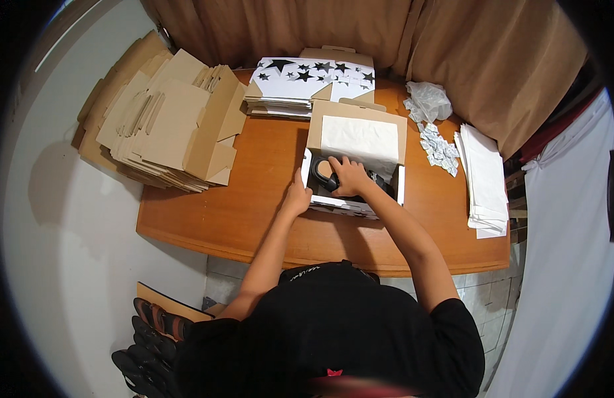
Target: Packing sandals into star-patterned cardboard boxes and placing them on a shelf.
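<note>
An open shoe box (312, 136), white outside and brown inside, stands on the wooden table (254, 199) with its lid tipped back. A white sheet of paper (360, 138) lies against the lid. A black shoe (325, 174) rests inside the box. My right hand (350, 176) presses down on the shoe inside the box. My left hand (298, 198) rests against the box's near left corner.
A pile of flattened brown cardboard boxes (164, 119) sits at the table's left end. Folded star-printed boxes (300, 83) lie at the back. Small packets (440, 149), a crumpled plastic bag (428, 99) and a stack of white paper (485, 176) are on the right. Dark shoes (151, 338) lie on the floor.
</note>
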Action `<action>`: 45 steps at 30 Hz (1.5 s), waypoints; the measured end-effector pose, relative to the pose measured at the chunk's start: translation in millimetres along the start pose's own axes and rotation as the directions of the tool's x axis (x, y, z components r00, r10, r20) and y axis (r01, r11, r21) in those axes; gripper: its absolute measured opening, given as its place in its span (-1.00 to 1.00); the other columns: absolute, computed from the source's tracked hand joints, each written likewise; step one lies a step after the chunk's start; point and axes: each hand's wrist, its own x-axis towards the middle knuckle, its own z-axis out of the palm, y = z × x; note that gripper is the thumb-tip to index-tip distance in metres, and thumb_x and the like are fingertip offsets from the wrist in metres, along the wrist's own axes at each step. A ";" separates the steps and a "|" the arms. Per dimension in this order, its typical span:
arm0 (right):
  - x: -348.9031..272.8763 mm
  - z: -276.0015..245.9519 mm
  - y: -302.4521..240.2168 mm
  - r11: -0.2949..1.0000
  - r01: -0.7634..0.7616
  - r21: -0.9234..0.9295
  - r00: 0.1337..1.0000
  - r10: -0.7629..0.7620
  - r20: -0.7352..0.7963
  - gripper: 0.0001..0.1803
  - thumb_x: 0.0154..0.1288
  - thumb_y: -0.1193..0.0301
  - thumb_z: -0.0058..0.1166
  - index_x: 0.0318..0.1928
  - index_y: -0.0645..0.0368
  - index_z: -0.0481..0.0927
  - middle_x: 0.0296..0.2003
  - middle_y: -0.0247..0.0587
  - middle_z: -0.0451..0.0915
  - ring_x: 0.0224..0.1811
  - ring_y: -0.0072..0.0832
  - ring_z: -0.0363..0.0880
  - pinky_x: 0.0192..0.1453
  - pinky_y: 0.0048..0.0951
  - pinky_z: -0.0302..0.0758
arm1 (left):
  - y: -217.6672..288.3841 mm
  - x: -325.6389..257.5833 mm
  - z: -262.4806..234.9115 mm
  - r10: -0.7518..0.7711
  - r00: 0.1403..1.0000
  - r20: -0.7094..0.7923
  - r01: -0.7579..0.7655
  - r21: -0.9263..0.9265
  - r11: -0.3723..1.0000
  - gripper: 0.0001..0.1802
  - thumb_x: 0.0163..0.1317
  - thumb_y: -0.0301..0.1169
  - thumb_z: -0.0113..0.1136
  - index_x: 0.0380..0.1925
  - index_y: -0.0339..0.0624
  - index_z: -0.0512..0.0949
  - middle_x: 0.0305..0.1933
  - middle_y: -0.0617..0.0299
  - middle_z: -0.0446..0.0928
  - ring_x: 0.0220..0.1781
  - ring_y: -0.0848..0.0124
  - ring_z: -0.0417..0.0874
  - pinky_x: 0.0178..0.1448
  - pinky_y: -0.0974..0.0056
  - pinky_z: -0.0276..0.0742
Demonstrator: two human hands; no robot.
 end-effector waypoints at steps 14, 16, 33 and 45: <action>12.2 44.0 -14.5 0.984 -0.003 -0.178 1.000 0.002 -0.002 -0.13 -0.20 0.18 0.30 0.20 -0.06 0.21 -0.05 0.12 0.36 -0.07 0.10 0.42 0.00 0.04 0.33 | -0.7 -1.2 0.3 -0.043 0.999 0.015 0.043 0.010 0.999 -0.25 0.07 -0.45 -0.07 0.27 -0.35 -0.10 -0.06 -0.45 0.38 0.01 -0.24 0.41 0.12 -0.05 0.31; 8.6 30.4 -15.7 1.000 -0.012 0.019 0.999 0.012 -0.035 -0.22 -0.14 0.13 0.28 0.15 0.01 0.31 -0.04 0.14 0.36 -0.04 0.09 0.42 0.02 -0.02 0.36 | 0.7 0.1 0.0 -0.057 0.998 0.005 0.057 -0.018 0.998 -0.27 0.08 -0.43 -0.06 0.26 -0.35 -0.08 -0.06 -0.44 0.38 0.00 -0.25 0.41 0.12 -0.04 0.32; -83.0 -4.9 142.7 0.616 0.078 0.784 0.598 0.600 -0.532 -0.85 0.12 0.48 0.06 -0.28 0.27 0.56 -0.40 -0.18 0.58 -0.42 -0.50 0.54 -0.31 -0.50 0.48 | 123.3 -24.8 86.5 0.432 0.899 0.074 -0.438 0.188 0.879 -0.42 0.08 -0.21 0.12 0.10 -0.18 0.31 0.35 -0.11 -0.03 0.44 -0.02 -0.21 0.31 -0.32 -0.35; -74.4 44.8 285.3 0.792 -0.436 0.428 0.612 0.609 -0.505 -0.49 0.01 0.43 0.13 0.01 0.36 0.38 -0.05 0.15 0.39 -0.02 -0.02 0.39 0.03 -0.19 0.39 | 163.2 -25.9 148.8 0.443 0.854 0.274 -0.518 0.354 0.779 -0.25 0.04 -0.10 0.09 0.25 -0.10 0.16 0.41 -0.09 -0.17 0.45 0.01 -0.22 0.31 -0.34 -0.31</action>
